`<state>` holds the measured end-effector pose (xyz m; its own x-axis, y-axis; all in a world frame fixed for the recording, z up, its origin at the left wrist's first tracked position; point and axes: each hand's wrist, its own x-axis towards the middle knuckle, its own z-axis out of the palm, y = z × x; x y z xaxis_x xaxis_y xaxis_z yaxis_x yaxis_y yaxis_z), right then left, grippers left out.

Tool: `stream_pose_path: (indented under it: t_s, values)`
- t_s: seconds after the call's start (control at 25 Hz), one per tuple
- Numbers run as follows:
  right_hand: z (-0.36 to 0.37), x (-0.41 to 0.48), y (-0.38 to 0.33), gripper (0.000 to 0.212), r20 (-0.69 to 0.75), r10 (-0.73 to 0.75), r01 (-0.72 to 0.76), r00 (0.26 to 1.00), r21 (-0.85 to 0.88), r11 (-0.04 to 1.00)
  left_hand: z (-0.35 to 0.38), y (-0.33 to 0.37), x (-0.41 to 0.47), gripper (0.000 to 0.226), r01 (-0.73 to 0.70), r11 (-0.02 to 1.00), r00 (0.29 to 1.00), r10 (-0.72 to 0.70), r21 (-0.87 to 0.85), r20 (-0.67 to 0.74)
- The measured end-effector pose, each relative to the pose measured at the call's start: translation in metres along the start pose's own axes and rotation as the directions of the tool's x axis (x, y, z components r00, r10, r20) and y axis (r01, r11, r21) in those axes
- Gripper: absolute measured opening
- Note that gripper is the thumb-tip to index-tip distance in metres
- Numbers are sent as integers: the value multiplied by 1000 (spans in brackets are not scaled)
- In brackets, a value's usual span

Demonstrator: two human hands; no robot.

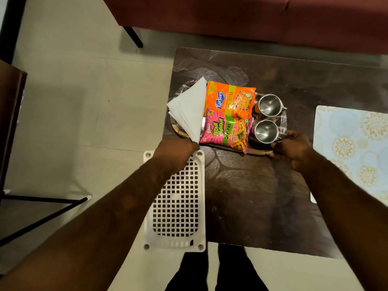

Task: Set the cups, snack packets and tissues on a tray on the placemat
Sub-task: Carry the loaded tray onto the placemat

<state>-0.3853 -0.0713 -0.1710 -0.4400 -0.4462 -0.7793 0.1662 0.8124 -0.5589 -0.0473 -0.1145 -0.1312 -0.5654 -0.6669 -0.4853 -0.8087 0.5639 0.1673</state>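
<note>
An oval tray (258, 152) with a wooden rim lies at the left end of the dark table (247, 196). On it are folded white tissues (190, 111), an orange snack packet (230, 99), a pink snack packet (225, 132) and two steel cups (269, 105) (266, 131). My left hand (176, 153) grips the tray's near-left rim under the tissues. My right hand (292, 147) grips the near-right rim beside the closer cup. The pale blue patterned placemat (352, 143) lies on the table to the right, apart from the tray.
A white perforated plastic stool (178, 206) stands against the table's left edge under my left forearm. A maroon sofa (252, 15) runs along the far side. A dark chair (12, 114) with black legs stands at the far left on the tiled floor.
</note>
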Motion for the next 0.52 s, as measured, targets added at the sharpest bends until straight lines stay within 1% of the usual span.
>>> stream_pose_path:
  t_s: [0.08,0.16,0.2,0.24,0.28,0.32,0.36,0.4,0.44,0.48,0.52]
  values:
    - [0,1,-1,46,3,-3,3,1000,-9,1000,-3,9,9,39,-38,996,999,35,79,32]
    - [0,3,-1,46,5,0,0,1000,-8,1000,-7,15,12,42,-33,997,997,28,75,65]
    - [-1,3,0,45,3,4,-4,1000,-9,1000,-9,15,13,41,-36,998,998,33,56,57]
    - [-2,4,0,44,-2,6,-7,1000,-10,1000,-9,14,12,38,-47,998,999,46,31,21]
    - [-2,5,0,44,-2,9,-9,1000,-12,1000,-9,12,9,33,-54,998,997,53,-17,-47]
    - [-3,6,1,43,6,12,-12,1000,-21,1000,-9,8,5,29,-48,994,988,33,-96,-151]
    - [-2,7,1,41,17,17,-16,1000,-39,999,-11,3,0,27,-17,978,962,-40,-206,-270]
    - [-3,7,-1,38,14,26,-25,1000,-50,998,-15,-4,0,25,37,942,912,-168,-333,-374]
    - [-4,9,-3,35,-11,31,-31,999,-51,998,-20,-11,6,25,112,886,843,-324,-450,-429]
    - [-3,12,-6,32,-43,22,-24,999,-57,998,-24,-21,13,29,214,814,766,-483,-540,-424]
    - [-2,13,-9,33,-82,-8,1,997,-79,997,-28,-31,24,37,325,736,707,-606,-593,-365]
